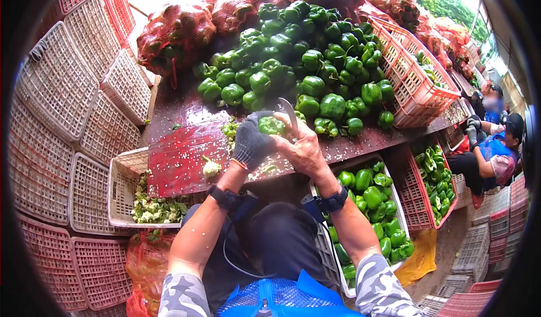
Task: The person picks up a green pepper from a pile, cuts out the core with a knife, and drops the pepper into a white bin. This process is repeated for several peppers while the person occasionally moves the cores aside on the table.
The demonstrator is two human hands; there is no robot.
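My left hand [252,141], in a dark grey glove, grips a green bell pepper [272,125] above the table. My bare right hand [303,145] is closed around a small knife with a curved blade [288,114]; the blade points up and away from me, just right of the pepper. Its handle is mostly hidden by my fingers. Beyond both hands a large heap of green bell peppers [332,106] covers the table. A pale pepper core [211,168] lies to the left of my left wrist, with white seeds scattered around it.
The red tabletop [174,165] is in front of me. A white crate with cores [121,187] stands left, and a white crate of peppers [403,218] stands right. Stacked crates [53,86] line the left side. A red crate [414,80] sits on the table. Another person [496,153] sits far right.
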